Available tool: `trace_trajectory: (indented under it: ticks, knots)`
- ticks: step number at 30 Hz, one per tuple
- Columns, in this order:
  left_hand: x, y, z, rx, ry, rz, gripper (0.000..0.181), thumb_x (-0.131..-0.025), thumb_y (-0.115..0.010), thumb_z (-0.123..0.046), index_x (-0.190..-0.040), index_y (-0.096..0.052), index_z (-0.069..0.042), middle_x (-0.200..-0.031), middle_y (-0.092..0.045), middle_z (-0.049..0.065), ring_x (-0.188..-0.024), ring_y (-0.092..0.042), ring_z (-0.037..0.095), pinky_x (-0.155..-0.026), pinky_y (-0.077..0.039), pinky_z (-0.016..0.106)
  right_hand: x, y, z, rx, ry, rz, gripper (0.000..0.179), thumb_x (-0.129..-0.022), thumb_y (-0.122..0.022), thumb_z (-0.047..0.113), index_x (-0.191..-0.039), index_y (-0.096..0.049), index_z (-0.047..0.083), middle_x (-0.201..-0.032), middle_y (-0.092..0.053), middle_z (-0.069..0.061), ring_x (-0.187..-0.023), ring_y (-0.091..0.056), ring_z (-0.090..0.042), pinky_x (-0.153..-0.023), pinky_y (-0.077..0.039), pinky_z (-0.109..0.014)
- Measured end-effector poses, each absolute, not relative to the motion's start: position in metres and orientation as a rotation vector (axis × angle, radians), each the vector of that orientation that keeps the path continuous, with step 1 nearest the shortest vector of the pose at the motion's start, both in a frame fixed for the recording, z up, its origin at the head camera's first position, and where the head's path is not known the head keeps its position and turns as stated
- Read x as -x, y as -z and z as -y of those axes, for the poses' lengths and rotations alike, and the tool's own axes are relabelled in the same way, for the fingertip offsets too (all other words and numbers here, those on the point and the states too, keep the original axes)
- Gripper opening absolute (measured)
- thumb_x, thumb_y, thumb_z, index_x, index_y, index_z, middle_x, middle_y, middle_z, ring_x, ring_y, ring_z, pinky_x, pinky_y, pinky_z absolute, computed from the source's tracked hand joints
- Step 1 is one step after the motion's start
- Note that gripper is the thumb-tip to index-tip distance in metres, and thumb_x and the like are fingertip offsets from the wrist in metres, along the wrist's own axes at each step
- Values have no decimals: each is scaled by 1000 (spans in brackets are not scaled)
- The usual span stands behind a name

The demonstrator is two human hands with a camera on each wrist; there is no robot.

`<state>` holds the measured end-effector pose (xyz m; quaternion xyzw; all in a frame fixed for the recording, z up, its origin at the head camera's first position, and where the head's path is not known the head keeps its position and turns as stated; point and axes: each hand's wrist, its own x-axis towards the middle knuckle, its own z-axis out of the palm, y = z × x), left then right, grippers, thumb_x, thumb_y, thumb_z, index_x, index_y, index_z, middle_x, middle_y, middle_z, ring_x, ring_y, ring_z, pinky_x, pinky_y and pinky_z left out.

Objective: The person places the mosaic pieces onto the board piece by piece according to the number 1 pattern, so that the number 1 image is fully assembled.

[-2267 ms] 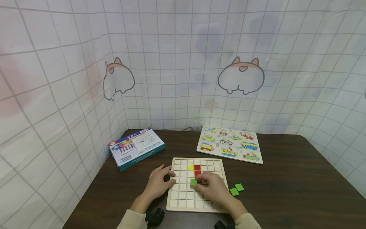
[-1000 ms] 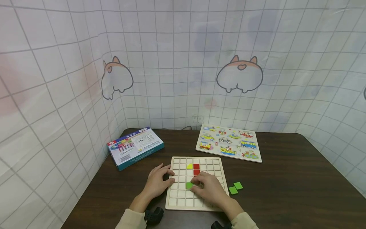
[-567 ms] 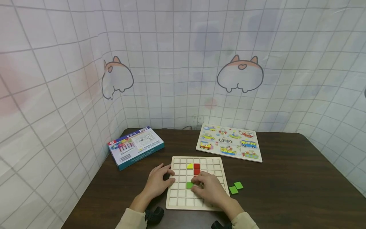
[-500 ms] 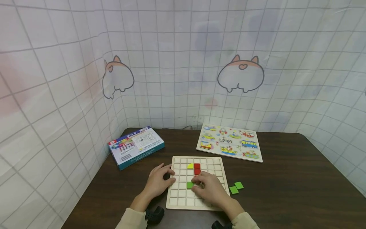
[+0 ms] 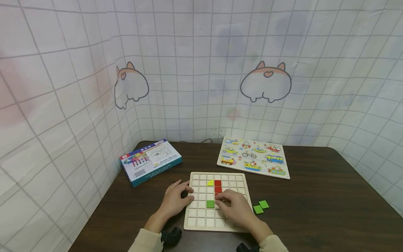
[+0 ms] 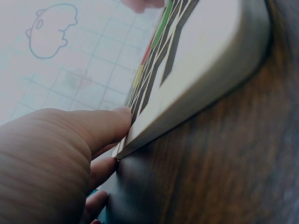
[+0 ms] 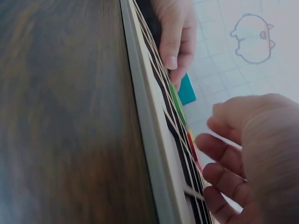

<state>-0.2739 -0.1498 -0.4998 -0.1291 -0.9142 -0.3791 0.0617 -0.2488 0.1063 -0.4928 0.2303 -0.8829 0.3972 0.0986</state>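
Okay, green tile (image 5: 210, 204) lies flat in a cell of the grid board (image 5: 200, 212), same column as the yellow piece (image 5: 210, 182) but nearer; step in hand looks like seating it. Right hand (image 5: 234, 208) sits just right of it, fingers bent, thumb and fingertips apart, apparently gripping nothing. Left hand (image 5: 176, 198) rests on the board's left edge, fingers relaxed, likely steadying it. Red tiles (image 5: 218, 189) run in the next column; right hand partly hides the nearest.

Next move probably calls for lifting the right hand off and reaching right to the loose green tiles (image 5: 258, 209), just off the board's right edge.

Edges: picture board (image 5: 239, 168) sits close past the far edge, so little room there. Box (image 5: 151, 162) is far left, apart from the left hand. Most room is right, where desk (image 5: 321, 192) stretches past the loose tiles.
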Motion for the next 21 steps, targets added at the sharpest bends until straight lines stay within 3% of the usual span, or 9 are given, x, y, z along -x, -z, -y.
trace_trajectory:
  ticks: [11,18,21]
  knots:
    - [273,501,150,408,1149,2757,14,-88,-73,-23,-102,-71,-19,-144,-51,11,-142,-31,39,-111,-18,66,252,489,-139,-548,-1227,2521,6,-91,-71,17,-94,-76,17,-91,-69,12,-81,-61,-3,-72,-56,-24]
    - [274,501,150,397,1147,2762,14,-89,-73,-23,-102,-71,-20,-144,-51,11,-142,-30,37,-112,-17,65,258,488,-164,-477,-1168,2569,10,-90,-71,16,-99,-75,14,-85,-64,13,-68,-52,-7,-60,-46,-24]
    - [274,501,150,399,1143,2763,13,-89,-72,-23,-102,-71,-20,-144,-51,11,-142,-30,37,-111,-17,66,260,488,-177,-433,-1155,2594,13,-91,-70,19,-102,-75,15,-90,-66,11,-71,-56,-9,-62,-47,-26]
